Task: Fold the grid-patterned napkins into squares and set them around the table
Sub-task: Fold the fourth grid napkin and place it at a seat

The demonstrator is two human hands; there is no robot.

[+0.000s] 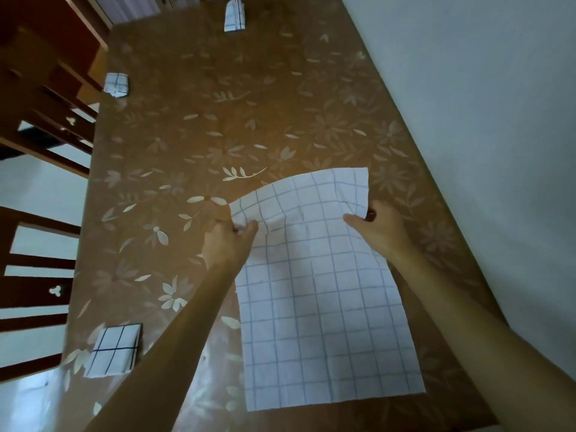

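Observation:
A large white napkin with a blue grid lies spread on the brown floral table in front of me, its far end lifted off the surface. My left hand pinches the far left corner. My right hand grips the far right edge. The raised far edge curls toward me. Three folded grid napkins lie on the table: one near the left front edge, one at the left edge farther back, and one at the far end.
Dark wooden chairs stand along the left side of the table. A pale wall runs close along the table's right edge. Light floor shows between the chair slats.

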